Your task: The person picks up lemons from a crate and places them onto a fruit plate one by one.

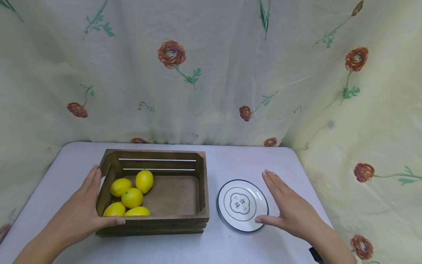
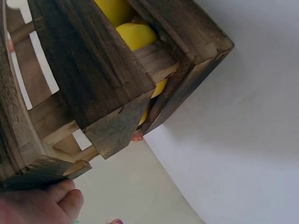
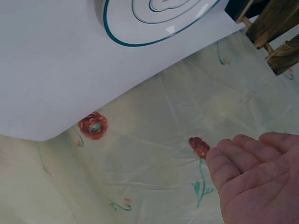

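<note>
A dark brown slatted wooden crate [image 1: 206,190] stands left of centre on the table. Several lemons [image 1: 132,198] lie inside it, grouped toward its left end. My left hand [image 1: 82,209] is at the crate's left end, fingers straight along that side and thumb over the front edge. In the left wrist view, fingertips [image 2: 70,198] show right beside a corner of the slats. To the right of the crate is a round white plate [image 1: 227,205] with a dark rim and a printed centre. My right hand [image 1: 290,209] hovers by the plate's right side, fingers extended and thumb apart, holding nothing.
A white-covered table [image 1: 158,249] carries the crate and plate. Behind it and along the right side hangs a pale curtain [image 1: 211,73] printed with red-brown flowers. A small black object [image 1: 315,255] shows by the right forearm.
</note>
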Available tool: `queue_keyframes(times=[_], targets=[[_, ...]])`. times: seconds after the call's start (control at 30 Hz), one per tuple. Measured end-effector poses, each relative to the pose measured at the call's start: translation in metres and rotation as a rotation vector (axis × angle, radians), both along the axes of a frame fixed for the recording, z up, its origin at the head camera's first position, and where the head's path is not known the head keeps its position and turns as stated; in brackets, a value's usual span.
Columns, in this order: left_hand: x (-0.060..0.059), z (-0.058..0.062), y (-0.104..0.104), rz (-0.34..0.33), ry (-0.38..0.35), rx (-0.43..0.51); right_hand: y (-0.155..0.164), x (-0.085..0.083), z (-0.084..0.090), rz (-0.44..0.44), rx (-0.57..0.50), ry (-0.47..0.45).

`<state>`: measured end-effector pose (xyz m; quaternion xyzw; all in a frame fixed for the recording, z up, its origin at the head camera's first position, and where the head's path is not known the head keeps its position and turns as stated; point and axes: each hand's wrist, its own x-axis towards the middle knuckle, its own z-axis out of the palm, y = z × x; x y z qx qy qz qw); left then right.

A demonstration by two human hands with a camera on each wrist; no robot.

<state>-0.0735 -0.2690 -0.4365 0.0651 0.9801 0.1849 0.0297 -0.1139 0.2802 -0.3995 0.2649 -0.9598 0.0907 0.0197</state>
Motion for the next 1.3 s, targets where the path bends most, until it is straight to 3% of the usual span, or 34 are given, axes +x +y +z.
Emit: queue_keyframes(times=[0.57, 0.8, 1.07, 1.3], targets=[[0.002, -0.001, -0.002, -0.003, 0.026, -0.007, -0.023, -0.004, 0.024, 0.065, -0.008, 0.014], [0.003, 0.0, 0.0, 0.0, 0.033, 0.01, -0.042, -0.009, 0.044, 0.068, -0.031, -0.045], [0.0, 0.0, 0.004, -0.002, 0.036, 0.023, -0.068, -0.02, 0.07, 0.151, -0.031, -0.083], [0.002, -0.003, 0.002, -0.011, 0.063, 0.029, -0.095, -0.025, 0.088, 0.241, -0.124, -0.176]])
